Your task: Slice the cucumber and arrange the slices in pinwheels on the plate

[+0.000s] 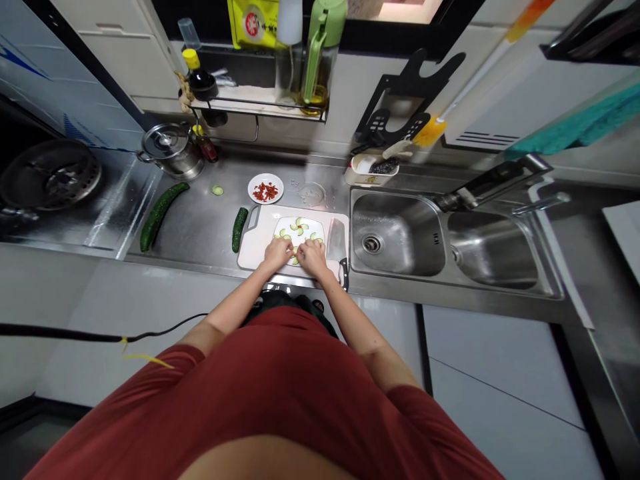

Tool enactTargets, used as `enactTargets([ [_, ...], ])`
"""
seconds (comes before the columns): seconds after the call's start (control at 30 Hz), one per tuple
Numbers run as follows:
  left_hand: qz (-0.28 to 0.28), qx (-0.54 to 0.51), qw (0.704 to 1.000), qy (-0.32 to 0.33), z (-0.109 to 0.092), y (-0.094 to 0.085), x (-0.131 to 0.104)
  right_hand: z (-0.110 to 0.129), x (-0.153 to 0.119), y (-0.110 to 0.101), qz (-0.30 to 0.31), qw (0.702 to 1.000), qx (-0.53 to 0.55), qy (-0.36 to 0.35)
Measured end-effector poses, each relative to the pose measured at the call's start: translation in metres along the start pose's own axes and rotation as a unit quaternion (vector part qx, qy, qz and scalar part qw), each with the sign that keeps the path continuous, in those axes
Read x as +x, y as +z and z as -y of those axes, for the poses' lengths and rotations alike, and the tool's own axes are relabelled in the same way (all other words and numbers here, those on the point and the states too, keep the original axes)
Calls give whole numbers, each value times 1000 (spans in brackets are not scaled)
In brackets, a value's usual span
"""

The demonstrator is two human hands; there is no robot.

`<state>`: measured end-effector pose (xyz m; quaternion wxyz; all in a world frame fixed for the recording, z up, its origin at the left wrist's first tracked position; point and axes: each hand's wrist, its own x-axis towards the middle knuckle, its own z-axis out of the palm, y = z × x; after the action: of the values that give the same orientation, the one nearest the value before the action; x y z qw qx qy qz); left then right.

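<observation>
My left hand [279, 253] and my right hand [313, 256] meet over the front of a white square plate [281, 225], fingers closed and fingertips nearly touching. Between the fingertips show pale green cucumber slices [295, 261]; my fingers partly hide them. Farther back on the plate, more cucumber slices [299, 227] lie in a pinwheel around a small red bit. The plate rests on a white cutting board [260, 223]. A cleaver [337, 237] lies at the board's right side, its black handle beside my right hand.
Left of the board lie a cut cucumber [239, 230] and a long whole cucumber [161, 215]. Behind it stands a small dish [252, 181] of red pieces. A double sink [395, 267] adjoins on the right; a steel pot [173, 155] and a caddy [369, 177] stand along the wall.
</observation>
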<state>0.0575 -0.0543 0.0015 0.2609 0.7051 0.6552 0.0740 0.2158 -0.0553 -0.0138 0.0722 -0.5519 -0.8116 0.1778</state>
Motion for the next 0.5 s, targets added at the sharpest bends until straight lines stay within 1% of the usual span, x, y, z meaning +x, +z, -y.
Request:
enactTargets([
  [0.2, -3, -1, 1000, 1, -1, -2, 0, -7, -4, -4, -29, 999, 13, 4],
  [0.5, 7, 9, 1000, -1, -2, 3, 1, -3, -4, 5, -9, 1000, -6, 6],
])
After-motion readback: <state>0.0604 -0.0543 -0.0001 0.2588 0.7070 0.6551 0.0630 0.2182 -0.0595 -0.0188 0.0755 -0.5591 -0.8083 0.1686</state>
